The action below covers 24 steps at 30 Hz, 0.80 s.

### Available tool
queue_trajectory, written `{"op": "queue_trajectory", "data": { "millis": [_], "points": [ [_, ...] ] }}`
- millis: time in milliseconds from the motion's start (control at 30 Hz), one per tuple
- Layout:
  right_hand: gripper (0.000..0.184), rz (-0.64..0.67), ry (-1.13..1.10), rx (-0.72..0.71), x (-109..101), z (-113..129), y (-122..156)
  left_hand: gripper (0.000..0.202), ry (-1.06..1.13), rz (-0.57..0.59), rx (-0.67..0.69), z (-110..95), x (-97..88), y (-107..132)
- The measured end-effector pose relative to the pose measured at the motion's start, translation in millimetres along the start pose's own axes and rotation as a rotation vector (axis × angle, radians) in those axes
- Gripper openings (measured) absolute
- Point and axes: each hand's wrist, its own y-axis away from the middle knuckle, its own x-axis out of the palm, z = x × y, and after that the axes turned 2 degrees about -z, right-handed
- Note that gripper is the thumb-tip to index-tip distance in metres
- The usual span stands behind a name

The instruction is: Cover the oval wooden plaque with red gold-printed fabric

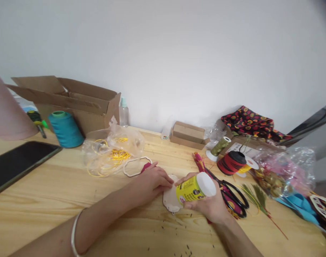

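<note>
My right hand is wrapped around a white bottle with a yellow label, which it holds tilted, with the white base toward me and the other end low over a flat, pale piece with a scalloped edge. The bottle's far end is hidden. On the left edge of that piece, the fingertips of my left hand are pressed together and hold it against the table. Just beyond my left fingers lie a pale scalloped ring and a dark red piece, partly covered by the hand.
Black-handled scissors and several thread spools lie right. A plastic bag with yellow cord, teal thread cone, phone and cardboard box are left. Dark bits are scattered in front.
</note>
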Motion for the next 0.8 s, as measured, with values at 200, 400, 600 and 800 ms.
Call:
{"op": "queue_trajectory", "data": {
  "millis": [200, 400, 600, 800],
  "points": [
    [0.037, -0.025, 0.044, 0.001, 0, 0, 0, 0.024, -0.006, 0.022, 0.006, 0, -1.2, -1],
    [0.034, -0.034, 0.000, 0.033, -12, 1, 5, 0.018, -0.008, 0.021, -0.028, 3, 0.4, 1],
    [0.029, -0.137, 0.057, 0.088, -29, 5, 8, 0.015, -0.042, 0.017, -0.020, 5, 2.9, 3],
    [0.028, -0.212, 0.086, 0.090, -32, 7, 8, 0.014, -0.045, 0.011, -0.029, 6, 3.2, 2]
  ]
}}
